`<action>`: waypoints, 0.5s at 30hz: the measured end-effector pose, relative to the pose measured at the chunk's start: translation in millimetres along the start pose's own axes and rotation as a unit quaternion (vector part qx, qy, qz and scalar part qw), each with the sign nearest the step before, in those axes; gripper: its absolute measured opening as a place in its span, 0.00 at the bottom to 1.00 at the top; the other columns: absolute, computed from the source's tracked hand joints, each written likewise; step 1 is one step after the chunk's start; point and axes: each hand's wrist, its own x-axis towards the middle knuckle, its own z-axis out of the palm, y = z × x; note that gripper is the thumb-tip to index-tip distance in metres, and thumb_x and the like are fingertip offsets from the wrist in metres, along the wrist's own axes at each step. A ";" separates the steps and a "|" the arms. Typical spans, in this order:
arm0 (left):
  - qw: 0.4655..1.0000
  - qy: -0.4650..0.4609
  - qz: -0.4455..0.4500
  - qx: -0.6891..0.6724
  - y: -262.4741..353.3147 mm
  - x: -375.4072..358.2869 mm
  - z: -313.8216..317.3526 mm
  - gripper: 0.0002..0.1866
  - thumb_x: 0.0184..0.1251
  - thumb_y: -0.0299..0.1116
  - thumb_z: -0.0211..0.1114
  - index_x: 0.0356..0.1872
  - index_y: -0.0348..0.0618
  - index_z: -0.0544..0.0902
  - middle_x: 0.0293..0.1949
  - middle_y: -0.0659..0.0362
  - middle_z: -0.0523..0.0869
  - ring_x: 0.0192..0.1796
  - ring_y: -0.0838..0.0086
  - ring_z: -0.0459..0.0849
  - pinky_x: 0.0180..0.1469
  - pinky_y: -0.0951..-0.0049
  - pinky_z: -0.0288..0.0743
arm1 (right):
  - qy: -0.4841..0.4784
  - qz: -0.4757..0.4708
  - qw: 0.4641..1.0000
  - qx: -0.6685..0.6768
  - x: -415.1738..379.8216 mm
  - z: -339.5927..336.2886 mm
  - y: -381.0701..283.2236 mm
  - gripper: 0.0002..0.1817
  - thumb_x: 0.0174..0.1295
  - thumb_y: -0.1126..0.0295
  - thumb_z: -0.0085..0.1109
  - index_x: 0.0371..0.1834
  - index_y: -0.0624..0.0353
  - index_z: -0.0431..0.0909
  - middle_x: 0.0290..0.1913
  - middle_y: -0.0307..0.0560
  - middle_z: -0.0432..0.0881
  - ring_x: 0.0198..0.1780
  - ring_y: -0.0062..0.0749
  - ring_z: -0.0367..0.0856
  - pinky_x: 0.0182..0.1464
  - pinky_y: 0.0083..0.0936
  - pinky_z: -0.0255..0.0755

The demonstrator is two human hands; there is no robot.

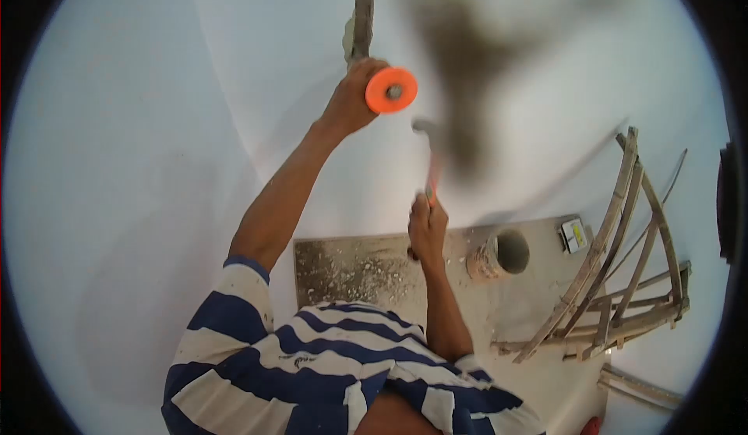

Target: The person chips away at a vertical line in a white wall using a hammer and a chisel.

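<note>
My left hand (pixel 348 101) is closed around a chisel with a round orange hand guard (pixel 379 101), whose metal striking end (pixel 394 91) faces me. Just beyond that hand a narrow groove (pixel 364 10) runs up the white wall, its edge chipped. The chisel's tip is hidden behind my hand. Lower and to the right, my right hand (pixel 428 228) grips a hammer (pixel 433 171) by its reddish handle. The hammer's head is raised a short way from the chisel's end, apart from it.
White chips litter the floor (pixel 343 267) below me. A stained bucket (pixel 481 262) stands right of my right forearm, with a small box (pixel 575 235) beyond it. A rough wooden frame (pixel 615 205) leans at the right. A dark blur covers the upper middle of the view.
</note>
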 end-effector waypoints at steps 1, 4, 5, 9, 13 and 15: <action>0.999 0.009 0.043 -0.023 -3.3 -7.5 -3.1 0.15 0.59 0.26 0.66 0.47 0.44 0.76 0.48 0.57 0.79 0.54 0.60 0.77 0.56 0.60 0.74 | 0.016 0.051 0.996 0.066 -18.2 -5.3 11.7 0.20 0.73 0.57 0.47 0.27 0.59 0.66 0.16 0.35 0.64 0.17 0.18 0.61 0.19 0.22 0.57; 0.993 0.014 0.047 -0.107 -20.9 -50.5 7.4 0.15 0.58 0.24 0.67 0.46 0.44 0.76 0.47 0.58 0.78 0.52 0.62 0.78 0.57 0.60 0.75 | 0.081 0.123 0.987 0.062 -73.7 -37.1 77.0 0.21 0.73 0.53 0.46 0.23 0.52 0.63 0.15 0.29 0.61 0.14 0.11 0.58 0.14 0.16 0.53; 0.987 0.013 0.018 -0.160 -24.4 -57.5 7.2 0.15 0.57 0.24 0.67 0.45 0.44 0.76 0.47 0.59 0.77 0.51 0.62 0.78 0.57 0.60 0.75 | 0.098 0.142 0.984 0.044 -88.7 -48.9 88.2 0.21 0.73 0.53 0.46 0.23 0.51 0.62 0.14 0.29 0.60 0.13 0.12 0.58 0.14 0.16 0.53; 0.993 -0.049 0.104 0.034 17.1 -59.2 4.9 0.15 0.56 0.22 0.67 0.44 0.45 0.76 0.48 0.61 0.77 0.52 0.62 0.79 0.64 0.61 0.73 | 0.113 0.277 0.945 0.134 -94.3 -75.8 73.6 0.23 0.73 0.53 0.45 0.21 0.53 0.63 0.14 0.30 0.61 0.14 0.13 0.58 0.15 0.17 0.54; 0.997 0.030 0.065 -0.021 7.4 -47.7 7.1 0.15 0.56 0.24 0.68 0.44 0.46 0.76 0.47 0.63 0.77 0.54 0.62 0.76 0.60 0.61 0.74 | 0.119 0.224 0.960 0.119 -78.2 -78.1 51.0 0.23 0.73 0.52 0.44 0.21 0.52 0.61 0.13 0.30 0.59 0.12 0.13 0.56 0.12 0.17 0.52; 0.997 0.036 0.061 -0.037 12.5 -38.5 -2.8 0.16 0.57 0.25 0.68 0.45 0.46 0.75 0.46 0.64 0.77 0.54 0.63 0.75 0.55 0.62 0.73 | 0.105 0.181 0.968 0.138 -68.1 -77.9 40.6 0.23 0.74 0.52 0.44 0.22 0.54 0.61 0.14 0.31 0.60 0.12 0.13 0.57 0.13 0.17 0.53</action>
